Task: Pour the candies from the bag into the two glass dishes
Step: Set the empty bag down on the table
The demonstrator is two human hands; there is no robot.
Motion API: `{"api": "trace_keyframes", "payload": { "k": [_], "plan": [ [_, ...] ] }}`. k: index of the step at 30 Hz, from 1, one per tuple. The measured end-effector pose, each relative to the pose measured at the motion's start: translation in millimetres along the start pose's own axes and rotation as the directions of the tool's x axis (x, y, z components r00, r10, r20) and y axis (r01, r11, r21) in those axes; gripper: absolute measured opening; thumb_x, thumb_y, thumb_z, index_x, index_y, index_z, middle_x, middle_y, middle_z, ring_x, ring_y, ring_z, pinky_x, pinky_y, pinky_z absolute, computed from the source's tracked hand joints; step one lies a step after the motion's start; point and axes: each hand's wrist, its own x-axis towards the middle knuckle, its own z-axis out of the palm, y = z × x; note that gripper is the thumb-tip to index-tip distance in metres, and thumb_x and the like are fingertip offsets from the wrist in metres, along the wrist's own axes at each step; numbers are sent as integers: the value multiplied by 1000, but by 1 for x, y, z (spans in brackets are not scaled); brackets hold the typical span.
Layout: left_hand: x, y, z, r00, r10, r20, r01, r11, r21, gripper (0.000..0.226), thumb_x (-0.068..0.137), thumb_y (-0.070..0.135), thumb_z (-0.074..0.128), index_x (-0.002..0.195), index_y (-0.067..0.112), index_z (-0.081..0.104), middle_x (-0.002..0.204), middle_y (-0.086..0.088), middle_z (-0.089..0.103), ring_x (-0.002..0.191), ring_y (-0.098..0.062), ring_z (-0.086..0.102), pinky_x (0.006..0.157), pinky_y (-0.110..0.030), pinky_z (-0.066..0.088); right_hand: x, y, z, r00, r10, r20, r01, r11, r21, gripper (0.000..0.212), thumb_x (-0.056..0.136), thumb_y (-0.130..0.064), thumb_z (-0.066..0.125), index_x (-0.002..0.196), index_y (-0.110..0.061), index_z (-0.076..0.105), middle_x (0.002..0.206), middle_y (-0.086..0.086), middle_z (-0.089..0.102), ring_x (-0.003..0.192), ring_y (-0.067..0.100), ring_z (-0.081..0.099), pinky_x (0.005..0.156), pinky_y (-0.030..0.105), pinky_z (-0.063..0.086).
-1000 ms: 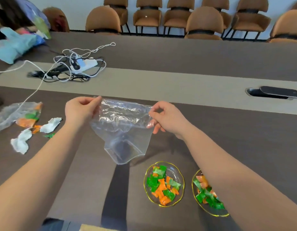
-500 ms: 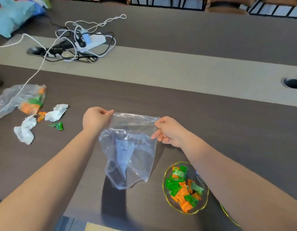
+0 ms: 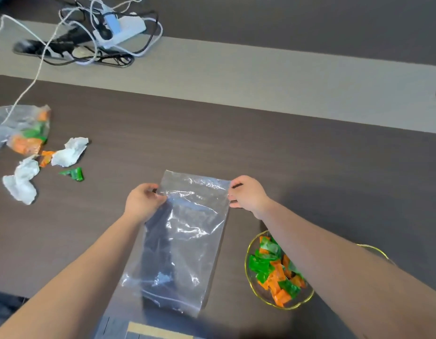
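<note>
— What did we see in the middle of the dark table [image 3: 310,152]?

— We saw a clear bag [image 3: 185,243] with no candy in it. The left hand [image 3: 143,201] pinched its top left corner. The right hand [image 3: 247,194] pinched its top right corner. Both hands were squeezed tight on the bag.

— Where were the candies [image 3: 273,272]?

— Green and orange ones sat in a glass dish [image 3: 247,272] with a gold rim, just right of the bag. A second dish [image 3: 373,249] was past that one, still farther right of the bag. The right arm hid most of it, so we could not tell what was inside.

— What was left of the bag?

— Well apart from it, we saw white crumpled paper [image 3: 69,152], a green wrapper [image 3: 73,173] and another bag [image 3: 21,128] with some candies. Far behind the bag lay a power strip [image 3: 121,30] with tangled cords.
</note>
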Motion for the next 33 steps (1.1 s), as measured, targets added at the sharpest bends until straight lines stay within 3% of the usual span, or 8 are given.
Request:
{"api": "trace_keyframes", "payload": {
  "k": [4, 7, 12, 19, 23, 26, 30, 33],
  "plan": [
    [4, -7, 4, 999, 21, -31, -16, 986, 169, 43, 74, 20, 68, 116, 18, 59, 107, -6, 70, 100, -28, 64, 87, -36, 51, 0, -2, 1, 999, -53, 6, 53, 999, 2, 30, 90, 0, 48, 118, -7, 56, 87, 4, 58, 89, 25, 59, 89, 39, 56],
    [3, -6, 8, 997, 43, -67, -26, 972, 235, 48, 75, 23, 66, 121, 18, 54, 111, -8, 69, 107, -30, 60, 85, -34, 46, -2, -3, -5, 995, -91, -27, 87, 989, -120, 31, 91, -5, 47, 121, -5, 57, 97, 7, 61, 92, 29, 63, 92, 46, 54],
    [-3, 6, 10, 993, 100, -58, -73, 932, 356, 50, 75, 27, 65, 121, 18, 48, 118, -11, 58, 107, -34, 56, 78, -34, 42, -7, 0, -28, 994, -90, -58, 79, 983, -166, 22, 89, -4, 52, 107, -1, 64, 90, 11, 62, 78, 24, 60, 85, 43, 57],
    [-27, 47, 28, 971, 222, -89, -164, 889, 427, 41, 82, 30, 57, 121, 18, 54, 124, -13, 51, 109, -36, 55, 89, -40, 45, -31, 4, -73, 993, -103, -53, 90, 974, -208, 12, 88, -9, 49, 82, -14, 58, 82, 8, 62, 71, 22, 57, 65, 32, 52],
    [-53, 70, 61, 966, 209, 155, -255, 882, 396, 15, 84, 24, 50, 86, 17, 64, 96, -9, 70, 88, -29, 62, 76, -27, 44, -50, 26, -126, 987, -101, -122, 65, 962, -265, 20, 86, -10, 44, 72, -15, 56, 83, 8, 65, 69, 21, 56, 54, 22, 43],
    [-81, 81, 94, 919, 198, 340, -336, 843, 420, 21, 84, 23, 54, 74, 10, 67, 82, -11, 67, 87, -28, 65, 73, -24, 43, -70, 51, -170, 975, -118, -188, 48, 939, -340, 26, 85, -8, 45, 65, -18, 59, 89, 10, 70, 77, 23, 61, 65, 25, 45],
    [-110, 83, 139, 882, 142, 448, -364, 811, 458, 24, 81, 19, 57, 99, 10, 68, 91, -10, 66, 96, -28, 65, 77, -24, 47, -91, 100, -224, 948, -110, -299, -39, 891, -452, 22, 87, -17, 48, 80, -30, 64, 111, 2, 69, 108, 24, 60, 95, 29, 46],
    [-128, 80, 166, 858, 55, 511, -344, 801, 490, 32, 76, 14, 54, 106, 12, 64, 90, -6, 62, 81, -26, 60, 59, -23, 45, -105, 139, -259, 938, -22, -347, -150, 874, -462, 28, 83, -17, 46, 89, -41, 59, 120, 0, 63, 118, 25, 55, 101, 38, 45]
  ]
}}
